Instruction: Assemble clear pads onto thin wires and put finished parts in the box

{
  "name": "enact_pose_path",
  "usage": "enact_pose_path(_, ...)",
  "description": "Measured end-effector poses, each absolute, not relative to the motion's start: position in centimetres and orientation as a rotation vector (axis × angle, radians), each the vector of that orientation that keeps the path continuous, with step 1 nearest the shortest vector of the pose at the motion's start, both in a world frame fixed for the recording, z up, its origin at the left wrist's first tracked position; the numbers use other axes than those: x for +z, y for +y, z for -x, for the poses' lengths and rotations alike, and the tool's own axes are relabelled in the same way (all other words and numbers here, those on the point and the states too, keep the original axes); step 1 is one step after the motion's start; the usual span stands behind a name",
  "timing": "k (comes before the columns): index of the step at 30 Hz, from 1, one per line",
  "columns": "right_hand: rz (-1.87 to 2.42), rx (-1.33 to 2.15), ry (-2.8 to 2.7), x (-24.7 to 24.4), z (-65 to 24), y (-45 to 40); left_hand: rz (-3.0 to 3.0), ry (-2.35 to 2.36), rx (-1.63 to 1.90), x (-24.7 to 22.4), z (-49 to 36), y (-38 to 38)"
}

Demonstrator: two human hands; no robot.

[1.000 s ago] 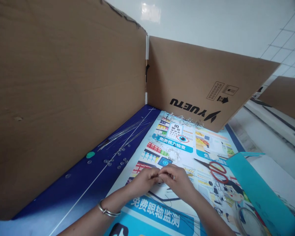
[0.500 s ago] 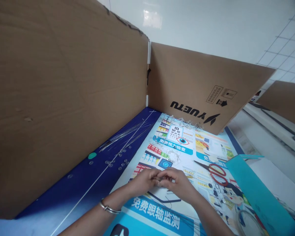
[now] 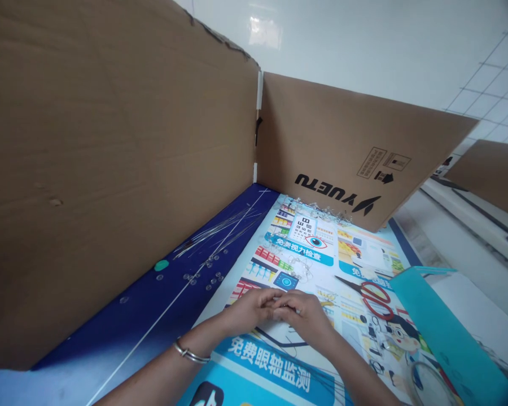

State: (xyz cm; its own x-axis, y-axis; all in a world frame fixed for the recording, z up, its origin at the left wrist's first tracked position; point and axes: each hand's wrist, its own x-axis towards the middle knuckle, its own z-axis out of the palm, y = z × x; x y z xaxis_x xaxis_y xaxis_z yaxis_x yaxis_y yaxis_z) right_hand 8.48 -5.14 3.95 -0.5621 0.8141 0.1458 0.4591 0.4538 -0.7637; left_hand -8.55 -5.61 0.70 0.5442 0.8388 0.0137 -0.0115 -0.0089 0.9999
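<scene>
My left hand [image 3: 253,309] and my right hand [image 3: 303,314] meet fingertip to fingertip over the printed sheet [image 3: 232,369]. Both have their fingers curled and pinched together. Whatever lies between the fingertips is too small or too hidden to make out. Beyond the hands, a tangle of clear beads and thin wire [image 3: 300,268] rests on the sheet. To the right of my right hand lie scissors with red handles [image 3: 375,300], blades pointing up and left. Left of my left hand, several small clear beads [image 3: 215,278] are scattered on the dark blue surface.
A tall cardboard panel [image 3: 122,158] walls off the left, and another cardboard panel [image 3: 342,135] stands at the back. Long thin wires [image 3: 215,234] and a green disc [image 3: 161,265] lie by the left panel. A teal folder [image 3: 444,332] and a roll of clear tape [image 3: 427,383] are at right.
The view has shifted very slightly. My hands stay together in nearly the same place, with only small finger movement.
</scene>
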Motion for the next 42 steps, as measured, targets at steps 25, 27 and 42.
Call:
enact_pose_path(25,1.144,0.921,-2.246,3.2,-8.1,-5.7,-1.752,0.971,0.658,0.4,9.9,-5.1)
enact_pose_path(27,1.137,0.930,-2.253,3.3,-8.1,-5.7,-1.802,0.998,0.670,0.1,9.7,-5.2)
enact_pose_path(42,1.143,0.907,-2.194,2.8,-8.2,-5.4,-1.905,1.081,0.690,-1.8,9.2,-5.0)
